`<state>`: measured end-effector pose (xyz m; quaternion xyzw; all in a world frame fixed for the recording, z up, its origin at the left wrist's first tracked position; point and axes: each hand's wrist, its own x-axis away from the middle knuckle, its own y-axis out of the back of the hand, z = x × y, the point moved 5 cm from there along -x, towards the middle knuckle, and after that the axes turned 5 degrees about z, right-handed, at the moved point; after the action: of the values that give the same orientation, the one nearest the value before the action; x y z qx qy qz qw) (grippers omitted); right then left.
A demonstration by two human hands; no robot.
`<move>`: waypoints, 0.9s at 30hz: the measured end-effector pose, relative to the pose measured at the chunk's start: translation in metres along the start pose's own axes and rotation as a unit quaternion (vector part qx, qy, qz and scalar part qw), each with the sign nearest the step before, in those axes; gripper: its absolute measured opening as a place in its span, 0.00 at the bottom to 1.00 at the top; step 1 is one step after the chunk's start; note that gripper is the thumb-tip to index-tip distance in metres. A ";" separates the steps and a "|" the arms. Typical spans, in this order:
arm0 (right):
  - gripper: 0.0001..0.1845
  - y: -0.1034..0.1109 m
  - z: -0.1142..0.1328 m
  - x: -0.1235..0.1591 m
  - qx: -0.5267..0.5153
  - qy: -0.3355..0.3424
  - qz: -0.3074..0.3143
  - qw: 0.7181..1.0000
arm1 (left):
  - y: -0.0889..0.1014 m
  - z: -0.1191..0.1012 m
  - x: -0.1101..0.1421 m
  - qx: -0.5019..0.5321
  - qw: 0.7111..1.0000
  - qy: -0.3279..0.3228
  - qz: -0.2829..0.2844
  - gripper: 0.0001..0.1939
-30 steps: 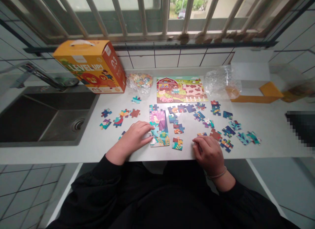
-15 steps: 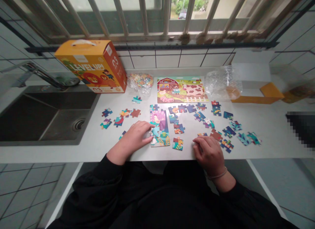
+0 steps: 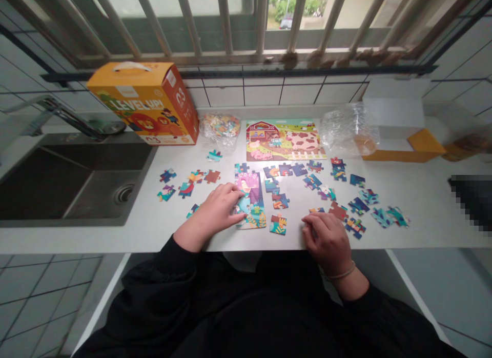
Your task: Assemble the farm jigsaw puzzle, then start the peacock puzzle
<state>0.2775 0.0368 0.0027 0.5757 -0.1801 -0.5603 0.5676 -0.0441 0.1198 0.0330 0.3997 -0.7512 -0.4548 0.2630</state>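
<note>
My left hand (image 3: pixel 221 206) rests at the left edge of a partly joined jigsaw puzzle (image 3: pixel 253 194), which shows a pink and purple peacock above green plants. Its thumb and index finger close around a teal puzzle piece (image 3: pixel 242 205) at that edge; the hand covers part of the piece. Loosely curled, my right hand (image 3: pixel 326 240) lies on the counter by the front edge, with nothing visible in its fingers. Just beyond its knuckles is a brown puzzle piece (image 3: pixel 338 211). A red and teal piece (image 3: pixel 278 224) lies between the joined section and my right hand.
Loose pieces lie on both sides of the counter. Behind them are a finished farm puzzle (image 3: pixel 285 140), a bag of pieces (image 3: pixel 221 127), an orange box (image 3: pixel 144 104), crumpled clear plastic (image 3: pixel 348 130) and an opened box (image 3: pixel 402 152). A sink (image 3: pixel 77 178) is at the left.
My left hand has shifted slightly right and up, with its thumb and index finger further over the joined section. My right hand has stayed in place.
</note>
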 end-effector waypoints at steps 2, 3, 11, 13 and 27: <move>0.07 0.001 0.001 -0.001 0.001 0.001 0.000 1.000 | 0.001 0.000 -0.004 0.004 1.000 -0.004 0.004 0.21; 0.07 0.002 0.002 -0.001 0.001 0.001 0.000 1.000 | 0.002 -0.001 -0.005 0.007 1.000 -0.005 0.004 0.20; 0.07 0.006 0.007 -0.005 0.000 0.006 -0.006 1.000 | 0.013 0.004 0.015 0.004 1.000 0.006 0.000 0.20; 0.07 0.006 0.006 -0.005 -0.002 0.007 -0.005 1.000 | 0.015 0.007 0.024 -0.003 1.000 0.018 0.000 0.20; 0.06 0.002 0.002 -0.001 0.002 0.010 -0.003 1.000 | 0.013 0.004 0.049 -0.018 0.998 0.056 0.020 0.20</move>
<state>0.2765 0.0361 0.0048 0.5834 -0.1740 -0.5553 0.5666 -0.0789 0.0843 0.0446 0.4048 -0.7347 -0.4397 0.3211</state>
